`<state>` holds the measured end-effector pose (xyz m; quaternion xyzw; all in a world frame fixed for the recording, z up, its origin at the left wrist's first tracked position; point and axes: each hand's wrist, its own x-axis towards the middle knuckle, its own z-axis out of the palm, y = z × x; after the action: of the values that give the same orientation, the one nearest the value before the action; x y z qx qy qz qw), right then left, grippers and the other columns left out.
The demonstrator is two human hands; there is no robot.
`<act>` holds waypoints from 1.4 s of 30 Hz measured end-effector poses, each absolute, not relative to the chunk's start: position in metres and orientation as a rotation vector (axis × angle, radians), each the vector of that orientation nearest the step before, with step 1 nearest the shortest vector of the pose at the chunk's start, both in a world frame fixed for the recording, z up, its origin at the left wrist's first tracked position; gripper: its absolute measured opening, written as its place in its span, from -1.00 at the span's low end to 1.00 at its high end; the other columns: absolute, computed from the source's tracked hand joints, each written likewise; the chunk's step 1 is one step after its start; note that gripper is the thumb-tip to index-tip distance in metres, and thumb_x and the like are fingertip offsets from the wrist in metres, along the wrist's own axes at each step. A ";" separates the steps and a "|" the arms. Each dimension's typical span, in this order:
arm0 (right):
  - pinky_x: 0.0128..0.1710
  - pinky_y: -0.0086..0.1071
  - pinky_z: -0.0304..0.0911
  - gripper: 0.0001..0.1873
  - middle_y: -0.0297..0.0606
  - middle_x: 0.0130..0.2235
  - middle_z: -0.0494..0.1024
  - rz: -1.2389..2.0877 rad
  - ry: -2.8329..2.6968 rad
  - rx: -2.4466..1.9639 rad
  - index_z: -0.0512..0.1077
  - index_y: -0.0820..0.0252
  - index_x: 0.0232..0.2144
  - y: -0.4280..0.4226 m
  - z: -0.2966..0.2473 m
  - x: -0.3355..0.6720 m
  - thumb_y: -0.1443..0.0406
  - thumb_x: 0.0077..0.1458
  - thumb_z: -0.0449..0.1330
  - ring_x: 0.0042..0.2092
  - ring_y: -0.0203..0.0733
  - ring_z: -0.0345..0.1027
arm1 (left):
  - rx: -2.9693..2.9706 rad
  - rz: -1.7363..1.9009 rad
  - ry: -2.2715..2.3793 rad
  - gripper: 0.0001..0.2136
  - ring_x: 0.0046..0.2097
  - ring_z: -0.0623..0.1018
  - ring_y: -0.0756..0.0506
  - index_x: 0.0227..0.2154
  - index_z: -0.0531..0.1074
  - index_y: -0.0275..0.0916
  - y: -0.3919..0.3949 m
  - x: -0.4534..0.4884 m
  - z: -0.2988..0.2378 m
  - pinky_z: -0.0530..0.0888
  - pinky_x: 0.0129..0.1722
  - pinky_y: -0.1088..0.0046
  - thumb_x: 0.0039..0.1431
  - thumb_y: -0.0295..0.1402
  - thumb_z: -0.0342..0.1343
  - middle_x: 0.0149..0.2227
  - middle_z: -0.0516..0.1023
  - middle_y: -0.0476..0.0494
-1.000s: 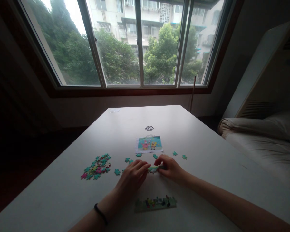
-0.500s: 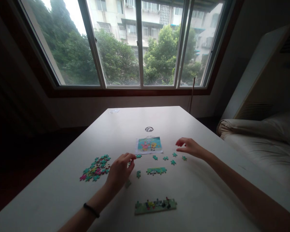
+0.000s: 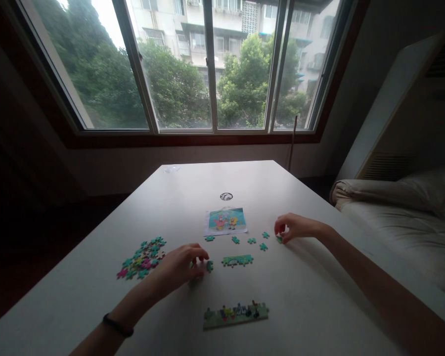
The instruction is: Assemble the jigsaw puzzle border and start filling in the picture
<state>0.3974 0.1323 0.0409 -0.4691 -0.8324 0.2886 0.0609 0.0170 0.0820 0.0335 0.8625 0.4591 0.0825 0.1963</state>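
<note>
My left hand (image 3: 181, 266) rests on the white table (image 3: 319, 296) with its fingers curled beside a teal jigsaw piece (image 3: 209, 266); whether it holds anything I cannot make out. My right hand (image 3: 294, 227) pinches a teal piece (image 3: 279, 239) lying at the right end of a loose row of pieces (image 3: 251, 241). Between the hands lies a short joined strip (image 3: 238, 260). A longer joined strip (image 3: 236, 315) lies nearer me. A small reference picture (image 3: 226, 221) lies beyond the row.
A heap of several loose coloured pieces (image 3: 141, 258) lies to the left. A round grommet (image 3: 226, 196) sits mid-table. A bed with pale bedding (image 3: 400, 207) stands to the right, and a wide window (image 3: 207, 64) fills the far wall.
Both hands left the short strip and spread apart. The right hand reached out to the right, then dropped onto a piece there. The left hand drew back beside a loose piece.
</note>
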 end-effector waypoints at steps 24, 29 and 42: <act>-0.46 -0.45 0.18 -0.74 -0.28 -0.45 0.48 1.015 -2.471 -1.453 0.47 0.26 -0.43 0.135 0.032 0.400 0.24 -0.25 0.29 -0.43 -0.27 0.30 | 2.407 0.215 1.277 -0.76 -0.34 0.52 -0.02 -0.28 0.50 -0.12 0.078 0.023 0.035 0.36 -0.31 0.55 -0.01 -0.47 0.04 -0.26 0.52 -0.03; -0.49 -0.47 0.15 -0.73 -0.28 -0.47 0.48 0.991 -2.483 -1.488 0.48 0.28 -0.48 0.135 0.032 0.398 0.19 -0.26 0.29 -0.44 -0.27 0.29 | 2.396 0.169 1.297 -0.76 -0.31 0.52 -0.03 -0.27 0.50 -0.13 0.077 0.024 0.039 0.36 -0.29 0.54 0.00 -0.47 0.03 -0.25 0.52 -0.03; -0.41 -0.46 0.19 -0.71 -0.26 -0.43 0.51 1.072 -2.456 -1.444 0.49 0.28 -0.38 0.139 0.036 0.406 0.20 -0.17 0.24 -0.40 -0.26 0.33 | 2.410 0.175 1.279 -0.74 -0.32 0.51 -0.02 -0.27 0.49 -0.08 0.082 0.018 0.032 0.34 -0.30 0.54 -0.01 -0.47 0.02 -0.26 0.51 0.00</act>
<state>0.4062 0.1385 0.0357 -0.4736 -0.8059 0.3518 0.0486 0.0181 0.0819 0.0319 0.8632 0.4581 0.0629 0.2027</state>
